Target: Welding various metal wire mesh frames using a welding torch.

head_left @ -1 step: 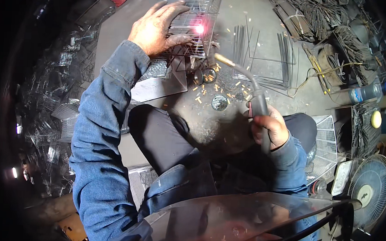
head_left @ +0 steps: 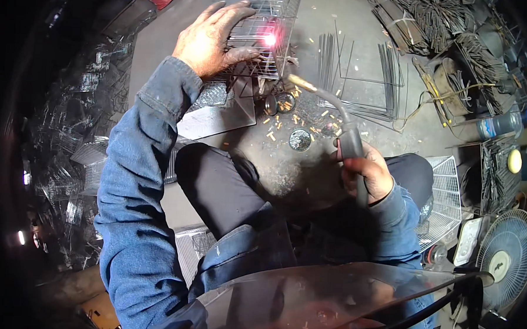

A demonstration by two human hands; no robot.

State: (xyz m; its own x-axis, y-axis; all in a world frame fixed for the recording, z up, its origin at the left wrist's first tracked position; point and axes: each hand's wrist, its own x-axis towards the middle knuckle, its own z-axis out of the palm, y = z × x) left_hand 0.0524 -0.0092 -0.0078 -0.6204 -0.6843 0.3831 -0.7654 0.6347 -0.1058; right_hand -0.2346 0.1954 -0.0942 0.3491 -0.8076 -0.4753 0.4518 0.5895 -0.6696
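My left hand (head_left: 213, 42) rests over the side of a wire basket (head_left: 264, 23), its fingers spread across the wires and the thumb lower down, gripping it. A bright pink-red light spot (head_left: 270, 40) glows on the wires beside those fingers. Closed round the dark handle of a welding torch (head_left: 351, 142), my right hand (head_left: 369, 172) points its curved neck up and left. The brass-coloured nozzle (head_left: 302, 82) ends just below the basket's lower right corner, seemingly apart from the wires. Dark supports partly hidden by the basket stand under it.
On the floor lie a round tin (head_left: 300, 139), scattered short tan pieces (head_left: 270, 135) and bent wire frames (head_left: 390, 82). Bundled rods (head_left: 434, 22) fill the far right. A fan (head_left: 500, 263) and a white wire basket (head_left: 444, 199) stand right; wire mesh pieces (head_left: 70, 156) heap up left.
The torch has shifted slightly left, its nozzle a little lower. My left hand and the basket have moved very slightly left; the light spot still glows.
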